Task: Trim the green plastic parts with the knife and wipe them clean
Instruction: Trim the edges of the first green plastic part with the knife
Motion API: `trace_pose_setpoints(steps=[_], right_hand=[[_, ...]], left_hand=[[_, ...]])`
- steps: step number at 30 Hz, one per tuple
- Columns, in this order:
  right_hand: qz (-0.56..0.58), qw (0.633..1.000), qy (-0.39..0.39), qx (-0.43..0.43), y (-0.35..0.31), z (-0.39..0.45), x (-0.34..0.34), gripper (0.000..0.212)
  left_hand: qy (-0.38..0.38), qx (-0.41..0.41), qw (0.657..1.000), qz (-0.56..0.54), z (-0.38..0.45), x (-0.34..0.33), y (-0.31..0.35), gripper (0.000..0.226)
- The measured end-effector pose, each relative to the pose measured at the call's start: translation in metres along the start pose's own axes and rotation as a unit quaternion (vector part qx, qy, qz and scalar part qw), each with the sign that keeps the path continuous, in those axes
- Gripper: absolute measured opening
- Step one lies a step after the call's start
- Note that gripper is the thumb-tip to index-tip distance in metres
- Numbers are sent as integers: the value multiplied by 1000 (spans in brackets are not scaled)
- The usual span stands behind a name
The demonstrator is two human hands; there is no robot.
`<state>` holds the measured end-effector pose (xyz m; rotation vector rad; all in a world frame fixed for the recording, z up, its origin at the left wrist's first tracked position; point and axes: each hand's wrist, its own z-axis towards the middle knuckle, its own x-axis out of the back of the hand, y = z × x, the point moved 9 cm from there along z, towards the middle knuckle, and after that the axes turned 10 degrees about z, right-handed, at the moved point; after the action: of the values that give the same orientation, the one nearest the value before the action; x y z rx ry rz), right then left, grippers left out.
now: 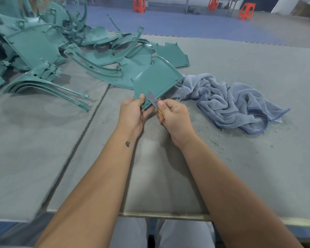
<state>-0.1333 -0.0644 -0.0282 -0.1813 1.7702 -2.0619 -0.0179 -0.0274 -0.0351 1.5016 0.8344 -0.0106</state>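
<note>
Many green plastic parts (43, 51) are lying heaped on the counter (240, 158) at left. Left hand (132, 115) is pinching the corner of a green panel (156, 81); right hand (174, 115) is grasping the knife (152, 100), blade resting against that corner. A crumpled blue towel (231, 101) is lying to the right, touching the panel.
</note>
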Motion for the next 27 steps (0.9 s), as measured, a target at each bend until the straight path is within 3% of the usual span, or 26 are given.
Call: trace_pose_setpoints(steps=[14,27], right_hand=[[60,998,23,7,-2,2,4,33],[48,998,37,14,-5,0,6,32]], left_hand=[[4,-1,1000,14,2,-1,-2,19],[-1,17,999,33,1,-1,-1,17]])
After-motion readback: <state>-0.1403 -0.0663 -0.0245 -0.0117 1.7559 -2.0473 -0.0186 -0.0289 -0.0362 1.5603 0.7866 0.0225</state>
